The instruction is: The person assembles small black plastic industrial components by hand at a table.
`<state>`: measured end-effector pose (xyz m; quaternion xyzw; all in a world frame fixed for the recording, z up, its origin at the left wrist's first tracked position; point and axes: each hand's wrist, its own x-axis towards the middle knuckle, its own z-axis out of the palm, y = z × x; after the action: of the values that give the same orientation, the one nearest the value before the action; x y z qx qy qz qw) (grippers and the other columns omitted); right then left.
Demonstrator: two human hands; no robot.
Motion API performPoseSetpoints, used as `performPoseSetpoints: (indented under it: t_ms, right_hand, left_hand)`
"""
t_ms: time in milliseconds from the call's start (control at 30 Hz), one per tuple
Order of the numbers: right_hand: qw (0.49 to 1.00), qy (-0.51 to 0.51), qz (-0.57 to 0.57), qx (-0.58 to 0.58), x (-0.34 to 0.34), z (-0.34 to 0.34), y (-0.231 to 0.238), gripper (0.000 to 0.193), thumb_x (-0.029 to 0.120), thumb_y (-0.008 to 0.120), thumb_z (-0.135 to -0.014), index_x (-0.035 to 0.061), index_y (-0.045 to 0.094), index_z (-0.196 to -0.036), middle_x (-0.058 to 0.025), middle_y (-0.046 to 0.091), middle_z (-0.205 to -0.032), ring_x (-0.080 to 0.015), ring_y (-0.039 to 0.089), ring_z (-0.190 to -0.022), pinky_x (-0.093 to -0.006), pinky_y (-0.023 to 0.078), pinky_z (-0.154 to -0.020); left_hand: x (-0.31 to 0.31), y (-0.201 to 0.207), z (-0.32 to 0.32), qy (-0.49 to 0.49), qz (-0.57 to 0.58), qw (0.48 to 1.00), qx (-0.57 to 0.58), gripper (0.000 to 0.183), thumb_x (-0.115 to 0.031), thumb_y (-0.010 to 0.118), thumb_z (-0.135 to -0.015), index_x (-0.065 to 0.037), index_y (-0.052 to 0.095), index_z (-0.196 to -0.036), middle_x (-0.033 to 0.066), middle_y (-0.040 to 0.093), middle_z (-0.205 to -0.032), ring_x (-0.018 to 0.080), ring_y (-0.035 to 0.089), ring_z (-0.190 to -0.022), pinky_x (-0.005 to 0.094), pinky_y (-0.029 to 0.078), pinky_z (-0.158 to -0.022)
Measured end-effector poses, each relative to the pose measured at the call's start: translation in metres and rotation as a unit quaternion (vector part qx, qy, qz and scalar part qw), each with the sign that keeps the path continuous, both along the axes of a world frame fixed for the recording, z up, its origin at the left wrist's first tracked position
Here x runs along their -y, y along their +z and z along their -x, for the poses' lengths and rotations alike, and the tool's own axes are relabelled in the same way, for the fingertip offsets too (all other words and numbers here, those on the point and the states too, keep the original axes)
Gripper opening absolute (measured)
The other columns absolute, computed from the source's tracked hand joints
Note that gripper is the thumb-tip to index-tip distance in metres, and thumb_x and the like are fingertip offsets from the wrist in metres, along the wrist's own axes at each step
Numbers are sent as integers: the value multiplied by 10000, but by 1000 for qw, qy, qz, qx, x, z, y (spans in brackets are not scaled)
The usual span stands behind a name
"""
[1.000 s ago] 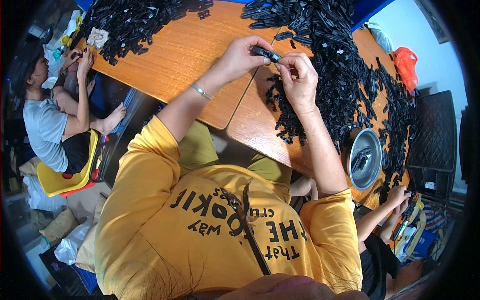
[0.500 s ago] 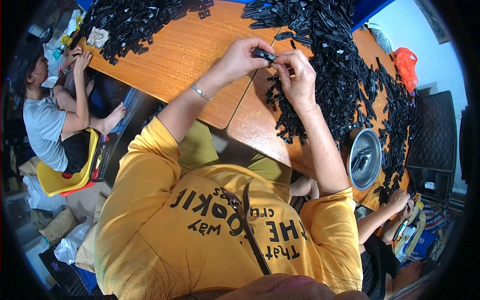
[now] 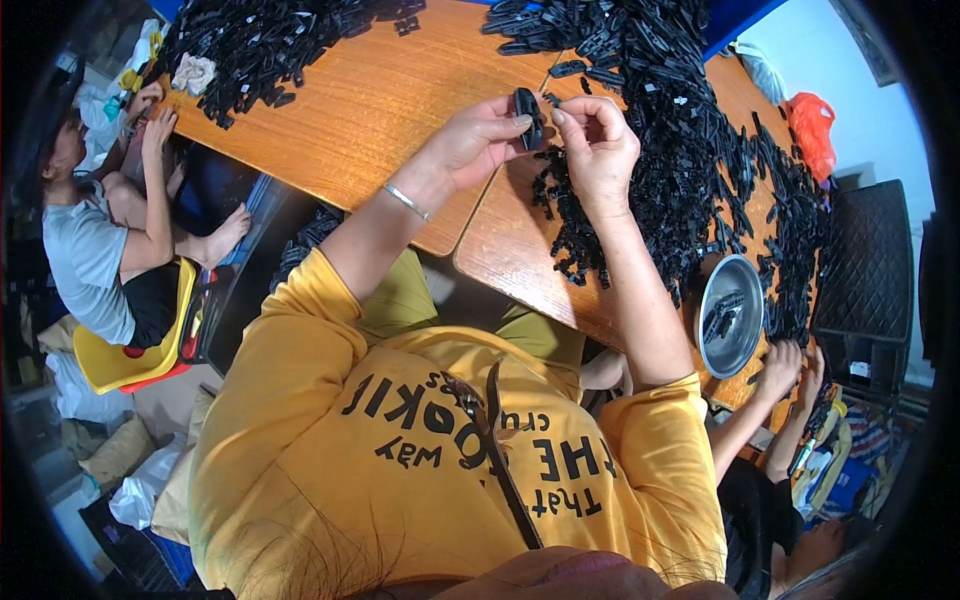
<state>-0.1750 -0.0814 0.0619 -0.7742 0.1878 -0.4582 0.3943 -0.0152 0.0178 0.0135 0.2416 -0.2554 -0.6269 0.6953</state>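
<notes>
My left hand (image 3: 468, 146), with a silver bangle on its wrist, grips a long, rounded black plastic part (image 3: 529, 118) between thumb and fingers above the table. Close to its right, my right hand (image 3: 604, 158) pinches a small black plastic piece (image 3: 552, 100) between thumb and forefinger. A narrow gap separates this piece from the part in my left hand. Beneath and beyond my right hand spreads a heap of small black plastic pieces (image 3: 650, 190). Longer black parts (image 3: 600, 35) are piled at the far side.
A metal bowl (image 3: 745, 345) holding a few black parts stands to the right. Another black pile (image 3: 270, 50) lies at the far left by a crumpled whitish cloth (image 3: 193, 74). One person (image 3: 90, 245) sits at left; another's hands (image 3: 785, 370) work at lower right. A red bag (image 3: 811, 135) sits far right.
The black part in my left hand has turned from lying sideways to upright. My right hand has drawn slightly away from it. The person at lower right has moved both hands farther onto the table.
</notes>
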Motion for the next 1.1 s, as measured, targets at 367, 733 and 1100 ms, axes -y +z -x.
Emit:
performPoseSetpoints:
  t_ms: [367,733,1100]
  right_hand:
    - [999,7,-20,-39,-15,-2,-3,120,-29,793,-874,9,685,-909,-36,637,-886,-86,652,-705,-247,538,-628]
    - [989,25,10,-147,-14,4,-8,183,48,850,-836,22,689,-919,-74,663,-858,-149,671,-713,-301,552,-656]
    - [943,127,-136,-276,-56,-44,-13,388,295,941,-771,49,641,-782,-85,716,-753,-178,661,-680,-350,541,-655]
  left_hand:
    - [-10,6,2,87,-85,987,106,419,-51,740,-959,-79,605,-1354,10,692,-1208,109,660,-1070,267,543,-941]
    - [-22,15,12,96,-83,979,160,454,-40,711,-974,-34,571,-1407,34,707,-1224,116,666,-1102,271,533,-976]
    - [-90,13,-28,198,-139,925,294,366,-69,668,-1002,35,612,-1348,108,741,-1155,166,711,-1046,274,566,-923]
